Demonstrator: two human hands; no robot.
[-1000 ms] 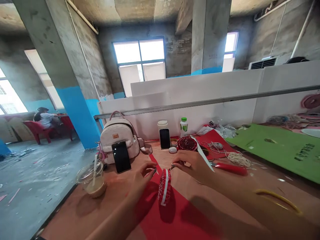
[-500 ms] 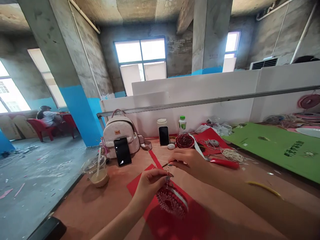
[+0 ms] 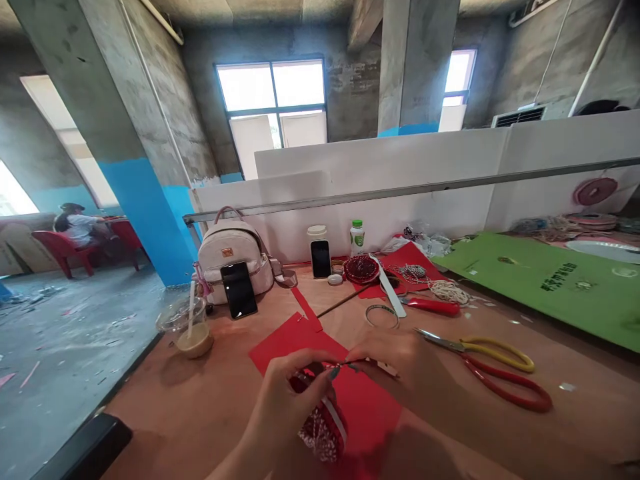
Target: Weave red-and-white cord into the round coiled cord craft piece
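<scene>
My left hand (image 3: 287,393) is closed near a dark red and white round ornament (image 3: 324,433) with a patterned, possibly beaded, face and a white band round its edge. Thumb and fingers pinch a thin cord at the top of it. Opposite, my right hand (image 3: 387,357) pinches the same cord (image 3: 345,364), which runs short between the fingertips. The ornament hangs tilted over a red sheet (image 3: 373,420) on the table. Part of it is hidden behind my left fingers.
Scissors (image 3: 463,347) with yellow and red handles lie right of my right hand. Beyond are a tape ring (image 3: 382,316), a red-handled tool (image 3: 433,305), white cord (image 3: 450,292) and another red round piece (image 3: 361,269). Phones, a backpack (image 3: 235,250) and a drink cup (image 3: 194,339) stand left.
My right hand has come down to the left hand's level, and the cord between them now lies roughly level. The ornament has swung lower and left. The scissors are now uncovered.
</scene>
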